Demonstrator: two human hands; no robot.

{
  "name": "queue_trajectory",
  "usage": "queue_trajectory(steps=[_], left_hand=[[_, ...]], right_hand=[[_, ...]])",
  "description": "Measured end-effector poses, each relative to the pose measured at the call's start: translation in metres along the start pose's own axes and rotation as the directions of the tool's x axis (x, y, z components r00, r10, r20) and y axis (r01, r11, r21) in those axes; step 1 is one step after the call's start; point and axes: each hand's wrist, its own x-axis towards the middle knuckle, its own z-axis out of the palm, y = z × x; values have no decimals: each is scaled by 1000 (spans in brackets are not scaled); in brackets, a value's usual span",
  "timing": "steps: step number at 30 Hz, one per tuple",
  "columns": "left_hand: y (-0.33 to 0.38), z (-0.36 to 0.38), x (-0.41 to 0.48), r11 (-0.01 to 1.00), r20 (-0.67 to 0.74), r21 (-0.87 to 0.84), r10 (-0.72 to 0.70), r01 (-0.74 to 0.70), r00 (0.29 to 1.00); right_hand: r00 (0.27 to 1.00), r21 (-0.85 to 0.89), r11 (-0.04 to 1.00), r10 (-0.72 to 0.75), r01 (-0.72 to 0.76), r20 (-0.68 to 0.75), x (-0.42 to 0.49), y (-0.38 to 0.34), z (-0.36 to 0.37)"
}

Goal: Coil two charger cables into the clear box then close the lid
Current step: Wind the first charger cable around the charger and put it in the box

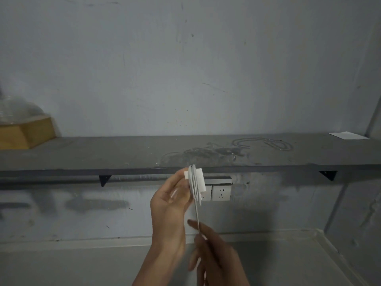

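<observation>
While the left hand (171, 203) grips a white charger block (199, 180) with its white cable (194, 186) looped several times round it, the right hand (214, 250), lower and blurred, pinches the loose run of that cable between its fingertips. Both hands are raised in front of a grey shelf (123, 153) on a scuffed wall, just beside two wall sockets (220, 193). On the shelf's left end sits a yellow wooden box (26, 133) with something clear on top; a white paper (348, 135) lies far right
</observation>
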Motion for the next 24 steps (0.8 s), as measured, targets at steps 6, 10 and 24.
queue_trajectory(steps=[6, 10, 24], left_hand=[[-6, -11, 13, 904, 67, 365, 211, -221, 975], [-7, -7, -8, 917, 149, 337, 171, -212, 974], [24, 12, -48, 977, 352, 157, 80, -143, 932]], right_hand=[[974, -360, 907, -183, 218, 131, -9, -38, -40], [799, -732, 547, -601, 406, -6, 13, -67, -90], [900, -79, 918, -396, 388, -180, 76, -37, -90]])
